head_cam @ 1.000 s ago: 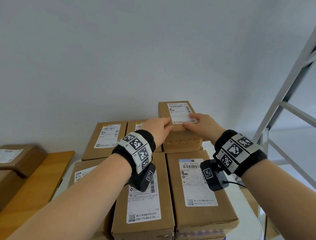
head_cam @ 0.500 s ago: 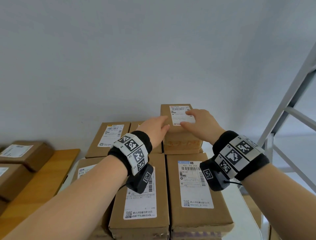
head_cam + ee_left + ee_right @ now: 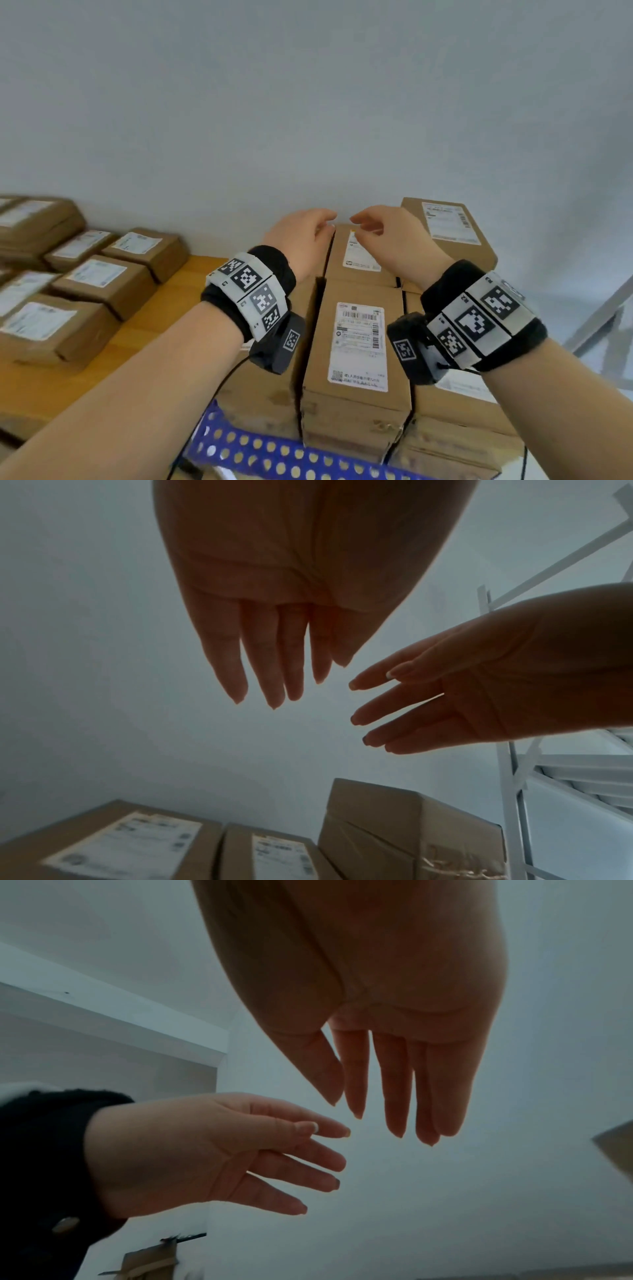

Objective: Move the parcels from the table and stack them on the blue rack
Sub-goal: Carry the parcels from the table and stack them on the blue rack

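Several brown cardboard parcels with white labels are stacked on the blue perforated rack (image 3: 274, 452). A taller parcel (image 3: 448, 236) stands on the stack at the back right, against the wall. My left hand (image 3: 301, 233) and right hand (image 3: 387, 233) hover above the stacked parcels (image 3: 356, 346), just left of the taller parcel, touching nothing. In both wrist views the fingers are straight and spread: left hand (image 3: 270, 653), right hand (image 3: 387, 1074), each empty. More parcels (image 3: 99, 281) lie on the wooden table (image 3: 144, 335) at the left.
A white metal frame (image 3: 603, 318) stands at the right edge, also visible as a white frame (image 3: 507, 750) in the left wrist view. A plain grey wall (image 3: 308, 102) backs the rack and table. A cable runs down from my left wrist.
Both hands have let go of the taller parcel and lifted off it, drawing left. My view has swung left and down, bringing the table parcels and the rack's blue edge into sight.
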### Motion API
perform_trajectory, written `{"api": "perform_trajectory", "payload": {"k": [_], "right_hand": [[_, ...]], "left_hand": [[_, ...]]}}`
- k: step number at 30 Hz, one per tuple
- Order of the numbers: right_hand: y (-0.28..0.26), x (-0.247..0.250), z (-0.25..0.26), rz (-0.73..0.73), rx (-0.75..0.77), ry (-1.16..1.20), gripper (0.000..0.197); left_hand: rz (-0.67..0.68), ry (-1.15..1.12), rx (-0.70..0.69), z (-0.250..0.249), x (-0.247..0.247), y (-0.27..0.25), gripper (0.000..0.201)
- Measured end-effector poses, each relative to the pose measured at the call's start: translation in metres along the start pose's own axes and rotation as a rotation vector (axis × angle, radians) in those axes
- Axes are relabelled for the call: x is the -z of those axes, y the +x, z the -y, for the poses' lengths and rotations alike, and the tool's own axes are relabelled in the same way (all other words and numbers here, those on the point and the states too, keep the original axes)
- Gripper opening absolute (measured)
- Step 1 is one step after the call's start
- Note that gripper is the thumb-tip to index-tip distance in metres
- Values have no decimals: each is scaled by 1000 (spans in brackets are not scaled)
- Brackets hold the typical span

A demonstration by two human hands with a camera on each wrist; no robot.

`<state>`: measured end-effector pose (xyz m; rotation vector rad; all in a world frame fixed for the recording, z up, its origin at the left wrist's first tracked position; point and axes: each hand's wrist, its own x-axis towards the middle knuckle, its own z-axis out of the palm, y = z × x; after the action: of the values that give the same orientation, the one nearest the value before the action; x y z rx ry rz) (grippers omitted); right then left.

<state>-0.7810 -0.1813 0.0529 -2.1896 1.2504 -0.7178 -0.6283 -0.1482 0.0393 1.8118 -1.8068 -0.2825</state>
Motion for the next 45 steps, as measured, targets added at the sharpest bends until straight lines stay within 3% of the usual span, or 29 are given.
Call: {"api": "perform_trajectory", "payload": {"k": [13,22,27,36,45], "right_hand": [[-16,-209,203,91,84,120,34],[14,-322,315,212,170,146,38],[57,-373,347,247,202,201,39],[178,-454,405,352,250,250,49],[278,-561,433,403,170,180,60]], "left_hand": [[-97,115,126,207,164,-165,37],[-190,74,324,320,248,-227,36],[-215,118,403,384,277,-217,37],[-236,193,520,499,340,-150,39],[-131,205,562,643,363,-94,53]]}}
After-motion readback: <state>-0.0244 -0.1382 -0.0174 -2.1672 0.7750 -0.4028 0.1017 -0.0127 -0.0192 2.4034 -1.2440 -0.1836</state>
